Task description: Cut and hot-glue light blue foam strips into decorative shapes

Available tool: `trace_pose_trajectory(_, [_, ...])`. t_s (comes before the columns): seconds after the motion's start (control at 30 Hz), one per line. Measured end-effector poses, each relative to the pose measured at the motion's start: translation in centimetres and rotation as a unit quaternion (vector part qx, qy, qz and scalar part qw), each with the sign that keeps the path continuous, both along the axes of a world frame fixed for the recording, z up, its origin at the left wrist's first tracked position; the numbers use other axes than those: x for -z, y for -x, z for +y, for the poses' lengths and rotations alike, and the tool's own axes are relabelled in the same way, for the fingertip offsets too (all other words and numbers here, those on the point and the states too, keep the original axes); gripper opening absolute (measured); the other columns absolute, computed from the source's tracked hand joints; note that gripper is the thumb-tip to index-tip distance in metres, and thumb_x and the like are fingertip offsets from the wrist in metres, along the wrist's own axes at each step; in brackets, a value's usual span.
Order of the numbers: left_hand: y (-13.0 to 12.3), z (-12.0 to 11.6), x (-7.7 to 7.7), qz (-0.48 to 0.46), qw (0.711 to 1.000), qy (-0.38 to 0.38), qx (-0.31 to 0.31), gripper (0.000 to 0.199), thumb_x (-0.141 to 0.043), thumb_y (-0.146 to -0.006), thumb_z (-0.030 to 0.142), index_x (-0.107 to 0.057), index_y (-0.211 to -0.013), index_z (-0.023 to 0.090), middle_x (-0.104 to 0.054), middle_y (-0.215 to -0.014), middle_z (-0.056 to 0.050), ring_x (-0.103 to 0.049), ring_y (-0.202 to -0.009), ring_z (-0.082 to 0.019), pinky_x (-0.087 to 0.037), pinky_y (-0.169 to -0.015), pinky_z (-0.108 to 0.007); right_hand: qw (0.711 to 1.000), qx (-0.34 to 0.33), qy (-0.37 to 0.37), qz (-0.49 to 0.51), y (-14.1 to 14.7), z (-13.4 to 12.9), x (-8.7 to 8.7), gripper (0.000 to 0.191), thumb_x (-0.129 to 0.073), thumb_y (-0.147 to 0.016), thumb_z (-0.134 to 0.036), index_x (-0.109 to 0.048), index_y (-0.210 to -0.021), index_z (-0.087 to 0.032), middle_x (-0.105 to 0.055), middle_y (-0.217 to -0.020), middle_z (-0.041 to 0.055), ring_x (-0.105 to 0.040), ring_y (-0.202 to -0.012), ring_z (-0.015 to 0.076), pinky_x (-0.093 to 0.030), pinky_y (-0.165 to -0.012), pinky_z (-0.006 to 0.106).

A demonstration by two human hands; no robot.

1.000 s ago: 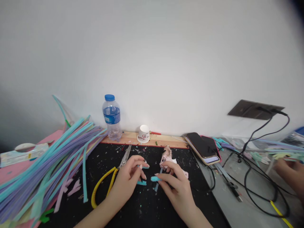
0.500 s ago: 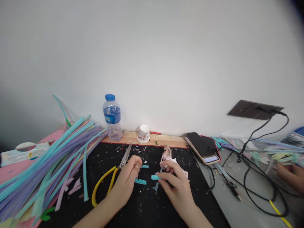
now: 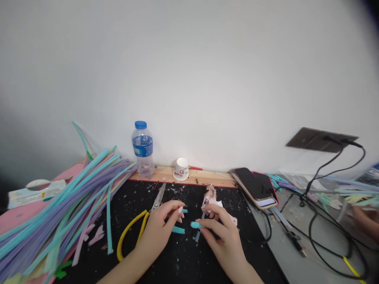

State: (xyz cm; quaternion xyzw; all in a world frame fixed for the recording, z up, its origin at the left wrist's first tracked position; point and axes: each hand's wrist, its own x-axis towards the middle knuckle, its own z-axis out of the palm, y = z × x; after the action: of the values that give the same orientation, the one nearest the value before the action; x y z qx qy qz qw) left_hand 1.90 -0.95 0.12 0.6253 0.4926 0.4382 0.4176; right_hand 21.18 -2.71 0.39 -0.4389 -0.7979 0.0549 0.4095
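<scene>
My left hand [image 3: 162, 223] has its thumb and fingers pinched together; whether anything is between the tips I cannot make out. In the fingers of my right hand [image 3: 220, 232] is a short turquoise chenille stem piece [image 3: 196, 225], its fuzzy end pointing left. Beneath and behind that hand lies a pale pink glue gun [image 3: 209, 197], partly hidden, with a translucent glue stick [image 3: 197, 236] showing at its side. Another cut turquoise piece [image 3: 179, 230] lies on the black mat [image 3: 177, 264] between the hands. Yellow-handled scissors [image 3: 132, 225] lie left of my left hand.
Long pastel chenille stems [image 3: 68, 209] heap at the left. A water bottle [image 3: 142, 150] and paper cup [image 3: 181, 169] stand by the wall. At the right are phones [image 3: 256, 187], black cables [image 3: 314, 228] and another person's hand [image 3: 365, 221]. Scraps litter the mat.
The view has shifted slightly, so everything sits a little lower and to the right. My left wrist has turned somewhat, showing more fingertips; my right hand keeps the turquoise piece.
</scene>
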Motion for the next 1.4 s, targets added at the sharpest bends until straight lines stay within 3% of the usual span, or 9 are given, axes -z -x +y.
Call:
trace_pose_trajectory(0.17, [0.0,0.1,-0.1,-0.010,1.000,-0.003,-0.011,0.019,-0.048,-0.084,0.024,-0.063,-0.094,0.022,-0.068,-0.081,-0.002,-0.063,-0.074,-0.019,-0.048,-0.071,-0.029,1.000,-0.001,-0.013,0.000,0.0,0.1,0.0,0.017,-0.057,-0.080,-0.011,-0.069,-0.086,-0.023,-0.057,-0.102,0.0091,-0.057,-0.079,0.0186,-0.052,-0.067,0.032])
trace_pose_trajectory(0.5, [0.2,0.0,-0.3,0.028,0.999,-0.028,-0.027,0.014,-0.048,-0.079,0.016,-0.057,-0.069,0.019,-0.054,-0.063,0.002,-0.052,-0.060,-0.016,-0.041,-0.056,-0.024,1.000,0.003,-0.022,-0.007,-0.1,0.1,-0.3,0.016,-0.058,-0.079,-0.012,-0.069,-0.083,-0.021,-0.058,-0.100,0.0097,-0.058,-0.075,0.0178,-0.052,-0.065,0.030])
trace_pose_trajectory(0.6, [0.1,0.1,-0.3,-0.028,0.999,-0.005,-0.024,0.012,-0.050,-0.081,0.020,-0.060,-0.076,0.019,-0.060,-0.068,-0.001,-0.057,-0.064,-0.017,-0.045,-0.061,-0.026,1.000,0.005,-0.022,-0.002,-0.2,0.1,-0.3,0.015,-0.057,-0.080,-0.013,-0.069,-0.083,-0.021,-0.058,-0.100,0.0100,-0.058,-0.076,0.0179,-0.052,-0.065,0.030])
trace_pose_trajectory(0.7, [0.0,0.2,-0.2,-0.091,0.995,0.028,-0.022,0.013,-0.053,-0.082,0.023,-0.063,-0.089,0.019,-0.068,-0.085,-0.004,-0.063,-0.079,-0.020,-0.048,-0.076,-0.029,0.999,0.009,-0.031,-0.004,-0.1,0.1,-0.4,0.015,-0.056,-0.081,-0.016,-0.070,-0.082,-0.022,-0.060,-0.099,0.0095,-0.059,-0.075,0.0179,-0.053,-0.064,0.030])
trace_pose_trajectory(0.83, [-0.1,0.3,0.1,-0.111,0.992,0.043,-0.031,0.018,-0.055,-0.081,0.025,-0.064,-0.096,0.021,-0.069,-0.097,-0.004,-0.064,-0.087,-0.021,-0.048,-0.082,-0.032,0.999,0.014,-0.030,-0.005,-0.1,0.1,-0.4,0.015,-0.056,-0.082,-0.017,-0.069,-0.082,-0.023,-0.060,-0.098,0.0090,-0.059,-0.075,0.0177,-0.053,-0.064,0.030])
trace_pose_trajectory(1.0, [0.1,0.1,-0.1,-0.067,0.996,0.032,-0.050,0.020,-0.052,-0.082,0.028,-0.065,-0.096,0.020,-0.067,-0.084,-0.003,-0.060,-0.076,-0.021,-0.046,-0.071,-0.030,1.000,0.012,-0.016,-0.006,-0.2,0.1,0.0,0.015,-0.057,-0.081,-0.015,-0.069,-0.084,-0.023,-0.058,-0.101,0.0092,-0.058,-0.079,0.0183,-0.053,-0.068,0.031])
trace_pose_trajectory(1.1, [0.1,0.0,-0.4,-0.063,0.996,0.033,-0.049,0.016,-0.050,-0.082,0.026,-0.065,-0.085,0.020,-0.061,-0.073,-0.001,-0.055,-0.068,-0.018,-0.043,-0.064,-0.027,1.000,0.008,-0.014,-0.003,-0.3,0.1,0.2,0.016,-0.057,-0.081,-0.013,-0.069,-0.085,-0.022,-0.057,-0.102,0.0093,-0.058,-0.079,0.0184,-0.052,-0.068,0.031])
trace_pose_trajectory(1.23, [0.0,0.1,-0.9,-0.087,0.994,0.055,-0.021,0.014,-0.049,-0.077,0.019,-0.059,-0.067,0.019,-0.051,-0.058,0.003,-0.048,-0.058,-0.015,-0.037,-0.056,-0.024,1.000,0.002,-0.013,0.002,-0.3,0.1,0.1,0.017,-0.057,-0.080,-0.012,-0.069,-0.085,-0.022,-0.057,-0.102,0.0092,-0.057,-0.078,0.0178,-0.052,-0.068,0.031])
trace_pose_trajectory(1.4, [0.0,-0.2,-1.2,-0.141,0.985,0.098,0.019,0.015,-0.048,-0.070,0.016,-0.056,-0.058,0.017,-0.049,-0.048,0.004,-0.043,-0.047,-0.013,-0.033,-0.050,-0.023,1.000,0.004,-0.005,-0.001,-0.2,0.1,0.0,0.017,-0.057,-0.080,-0.011,-0.069,-0.085,-0.022,-0.057,-0.102,0.0091,-0.058,-0.079,0.0180,-0.052,-0.069,0.030])
